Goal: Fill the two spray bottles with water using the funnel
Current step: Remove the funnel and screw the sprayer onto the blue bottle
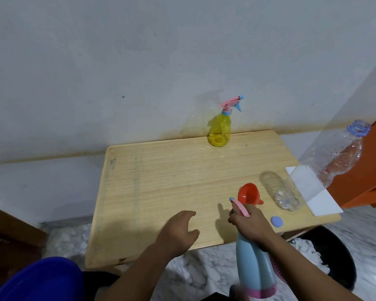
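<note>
The right hand (251, 228) is gripping a blue spray bottle (255, 270); the left hand (178, 231) is hovering loose-fingered over the bench (161, 181).

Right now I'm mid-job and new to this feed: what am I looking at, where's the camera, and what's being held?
There is no machine: a person works with bare hands, filmed by one head-worn camera looking down. The right hand grips the sprayer top of a blue spray bottle. The left hand hovers open, holding nothing. On the wooden table stand a yellow spray bottle by the wall, an orange funnel, a clear plastic bottle with its cap off, and a blue cap.
</note>
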